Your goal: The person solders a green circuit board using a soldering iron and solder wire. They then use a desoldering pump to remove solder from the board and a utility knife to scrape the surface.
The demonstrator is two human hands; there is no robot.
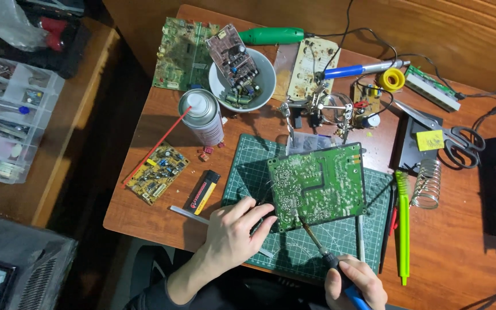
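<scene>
A green circuit board (318,185) lies solder side up on a green cutting mat (248,166) in the middle of the table. My left hand (233,232) rests on the mat at the board's lower left corner, fingers curled against the board's edge, possibly pinching something thin there. My right hand (356,281) grips a soldering iron (317,244) by its blue and black handle near the table's front edge. The iron's tip touches the board close to its lower left corner.
A spray can (202,116) with a red straw, a white bowl (262,86) of parts, several loose circuit boards, a small yellow board (157,173), a lighter (203,192), a helping-hands magnifier (322,109), a solder spool (392,79), scissors (457,136), a coil iron stand (427,183) and green tools (403,224) surround the mat. A parts organiser (7,115) is left.
</scene>
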